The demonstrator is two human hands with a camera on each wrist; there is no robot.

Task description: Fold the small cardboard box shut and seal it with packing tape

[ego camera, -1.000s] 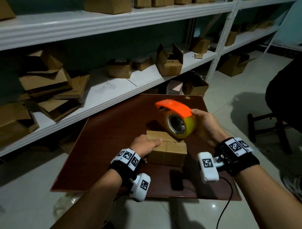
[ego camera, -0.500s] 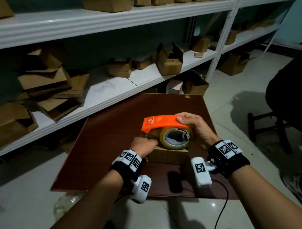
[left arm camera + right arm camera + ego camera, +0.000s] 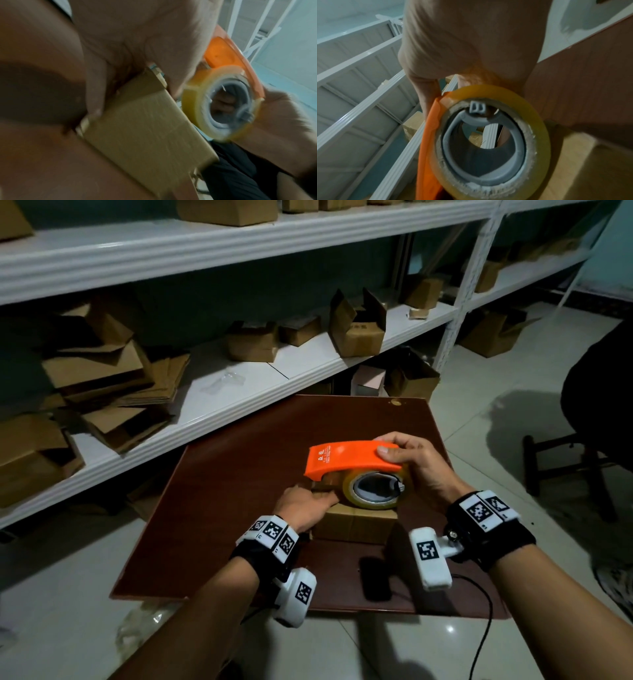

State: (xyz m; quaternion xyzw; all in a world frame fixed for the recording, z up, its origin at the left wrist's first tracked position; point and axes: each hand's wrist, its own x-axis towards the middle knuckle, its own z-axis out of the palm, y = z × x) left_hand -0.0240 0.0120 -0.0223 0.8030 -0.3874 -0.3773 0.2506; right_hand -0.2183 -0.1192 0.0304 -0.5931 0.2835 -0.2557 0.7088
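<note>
A small brown cardboard box [image 3: 354,525] [image 3: 147,128] [image 3: 590,166] lies with its flaps down on the dark red-brown table [image 3: 239,491]. My left hand [image 3: 305,506] [image 3: 137,44] rests on the box's left top edge, thumb down its side. My right hand [image 3: 416,465] [image 3: 471,40] grips the orange tape dispenser [image 3: 349,458] [image 3: 229,52] [image 3: 429,148], thumb on its cover. Its yellowish tape roll [image 3: 375,489] [image 3: 221,104] [image 3: 489,146] sits on the box top, with the front end near my left hand.
White metal shelves [image 3: 239,392] run behind the table, stacked with flat and open cardboard boxes [image 3: 358,332]. A dark wooden stool [image 3: 568,467] and a seated person in dark clothes [image 3: 603,392] are at right. A black cable [image 3: 479,628] hangs off the table's near edge.
My right hand brought the dispenser down from above onto the box top and levelled it. The left hand stayed on the box.
</note>
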